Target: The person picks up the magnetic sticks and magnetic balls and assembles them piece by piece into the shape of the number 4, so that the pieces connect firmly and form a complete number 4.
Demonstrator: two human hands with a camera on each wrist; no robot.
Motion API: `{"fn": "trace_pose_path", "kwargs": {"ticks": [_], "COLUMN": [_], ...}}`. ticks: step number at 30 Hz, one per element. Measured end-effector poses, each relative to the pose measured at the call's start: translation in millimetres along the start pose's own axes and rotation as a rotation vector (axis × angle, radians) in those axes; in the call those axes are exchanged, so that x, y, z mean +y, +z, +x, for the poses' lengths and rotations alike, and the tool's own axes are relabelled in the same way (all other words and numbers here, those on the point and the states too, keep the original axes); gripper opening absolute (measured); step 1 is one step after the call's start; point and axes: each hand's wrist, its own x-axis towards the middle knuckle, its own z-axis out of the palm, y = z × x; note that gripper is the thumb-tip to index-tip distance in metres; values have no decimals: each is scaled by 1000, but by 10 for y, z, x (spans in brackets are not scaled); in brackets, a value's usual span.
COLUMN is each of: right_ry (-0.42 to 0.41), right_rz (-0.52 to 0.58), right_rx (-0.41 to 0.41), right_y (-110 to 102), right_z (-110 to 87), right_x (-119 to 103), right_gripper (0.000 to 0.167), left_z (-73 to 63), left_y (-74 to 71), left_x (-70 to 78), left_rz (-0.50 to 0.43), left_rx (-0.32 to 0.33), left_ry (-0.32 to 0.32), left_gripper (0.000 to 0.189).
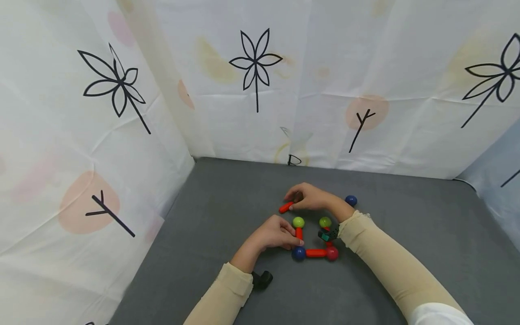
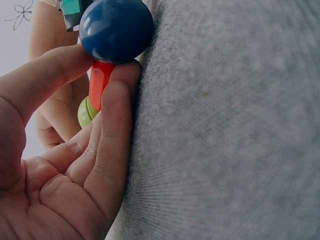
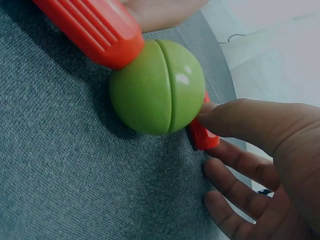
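A U-shaped frame of red rods and balls lies on the grey surface. Its near left corner is a blue ball, which the thumb and fingers of my left hand pinch where a red rod joins it. A near rod runs from there to a red ball. Green balls top both far ends. Beyond the frame, my right hand holds a loose red rod between thumb and fingers; in the right wrist view a green ball partly covers that rod.
Another blue ball lies on the grey surface behind the right wrist. A dark wrist camera sits under the left wrist and another overlaps the frame's right side. White printed cloth walls the back and sides.
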Motion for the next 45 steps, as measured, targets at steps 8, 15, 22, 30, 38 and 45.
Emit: {"fn": "trace_pose_path", "kwargs": {"ticks": [8,15,22,30,38,45], "right_ry": [-30,-50,-66,-37,-14,-10], "right_rz": [-14,-11,-33,-27,1,56], "right_rx": [-4,-3,-9,59,191,308], "right_y": [24,35,40,22,-36,-78], "right_z": [0,-10,-16,-93,-328,-623], "right_x": [-41,-61,-39,-11,-2,-22], "right_gripper": [32,28,23,19,20,21], "left_z": [12,8,11,13,5,6], "left_y": [14,18,25,30,24,16], "left_x": [13,19,16,13,18,20], "left_rz": [-12,-13,-16,-14,-8,-9], "left_rx": [-11,-17,-18,-13,-3,9], "left_ry": [-13,-3,9,11,-9,-24], "left_gripper": [21,20,20,20,21,22]}}
